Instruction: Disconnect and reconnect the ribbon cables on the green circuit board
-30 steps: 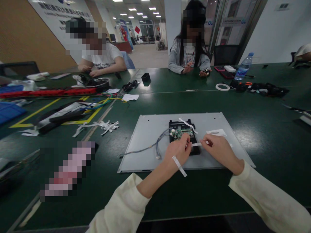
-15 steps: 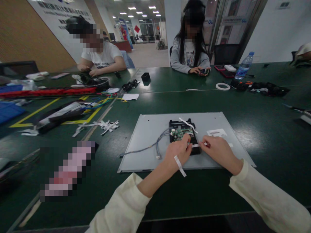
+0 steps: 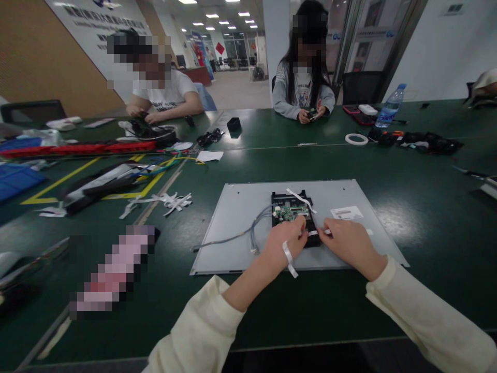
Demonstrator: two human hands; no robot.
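A black frame with a green circuit board (image 3: 292, 213) lies on a light grey flat panel (image 3: 233, 223). My left hand (image 3: 287, 239) rests over the frame's lower left, its fingers pinched at a short white tape strip (image 3: 312, 233). My right hand (image 3: 346, 239) is closed at the frame's lower right edge, thumb and forefinger pinched near that strip's other end. Another white tape strip (image 3: 301, 199) lies slanted over the frame's top right. A loose piece of tape (image 3: 288, 254) clings to my left wrist. Grey cables (image 3: 233, 241) run left from the board.
Scraps of white tape (image 3: 174, 203) and a pixelated pink item (image 3: 116, 269) lie to the left. Farther back are a tape roll (image 3: 356, 139), a water bottle (image 3: 391, 106) and a small black box (image 3: 233, 124). Two people sit across the green table (image 3: 272, 160).
Both my hands stay nearly in place at the tape strip. The tape on my left wrist has shifted slightly. The person across at the right has spread their hands around a small item.
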